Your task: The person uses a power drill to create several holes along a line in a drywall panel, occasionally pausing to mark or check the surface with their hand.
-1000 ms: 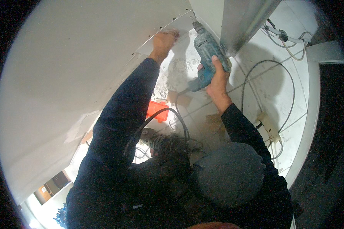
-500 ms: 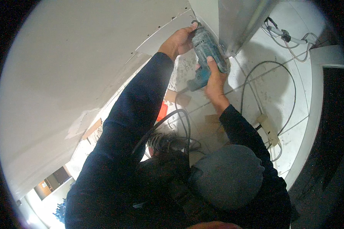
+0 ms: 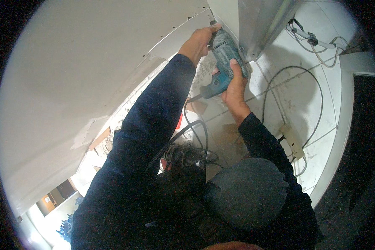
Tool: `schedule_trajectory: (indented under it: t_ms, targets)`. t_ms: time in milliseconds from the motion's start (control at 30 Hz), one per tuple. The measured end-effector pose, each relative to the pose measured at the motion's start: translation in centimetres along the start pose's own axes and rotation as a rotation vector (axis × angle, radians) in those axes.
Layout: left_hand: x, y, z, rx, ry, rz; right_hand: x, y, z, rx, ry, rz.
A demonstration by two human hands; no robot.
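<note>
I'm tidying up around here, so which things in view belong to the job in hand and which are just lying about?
In use: teal drill, held in the right hand; left hand at its front end; its dark cord; possibly the cream socket block.

Seemingly lying about: red item, mostly hidden; brown piece on the floor.

Toward one o'clock, the drill (image 3: 228, 54) hides most fingers of the right hand (image 3: 236, 85), some of the left hand's (image 3: 198, 43) slip from sight around its front end, and its tip is too small to make out. The left sleeve (image 3: 154, 104) covers all but a sliver of a red object (image 3: 179, 121) near the centre; at eight o'clock, blue shapes (image 3: 65, 228) are too blurred to name, and a metal post (image 3: 264, 25) at one o'clock runs off the upper edge.
</note>
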State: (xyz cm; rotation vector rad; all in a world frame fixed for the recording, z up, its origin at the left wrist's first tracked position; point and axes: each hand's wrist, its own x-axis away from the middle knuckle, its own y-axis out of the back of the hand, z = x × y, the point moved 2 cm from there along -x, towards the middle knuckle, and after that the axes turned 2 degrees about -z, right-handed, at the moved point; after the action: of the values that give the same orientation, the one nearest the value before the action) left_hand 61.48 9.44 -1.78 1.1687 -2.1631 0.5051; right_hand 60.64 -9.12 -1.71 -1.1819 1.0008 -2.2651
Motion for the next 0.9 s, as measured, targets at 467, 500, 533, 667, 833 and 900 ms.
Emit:
schedule_trajectory:
  t_ms: [467,500,533,667,833,900]
  targets:
    - [0.9,0.9,-0.5,-0.359,-0.192,0.088,-0.3,0.3,0.0,0.044,-0.032,-0.012]
    - [0.8,0.6,-0.2,-0.173,-0.106,0.160,-0.5,0.5,-0.1,-0.004,-0.068,0.052]
    - [0.4,0.8,0.2,0.013,-0.019,0.224,-0.6,0.5,-0.3,-0.007,-0.069,0.053]
    - [-1.1,1.0,0.4,-0.016,-0.066,0.049,-0.7,0.3,-0.6,0.004,-0.041,0.055]
    - [0.4,0.4,0.5,-0.387,-0.239,-0.092,-0.5,0.9,-0.8,0.044,0.003,0.009]
    - [1.4,-0.7,-0.2,-0.324,-0.213,-0.149,-0.4,0.4,-0.2,0.051,-0.030,-0.015]
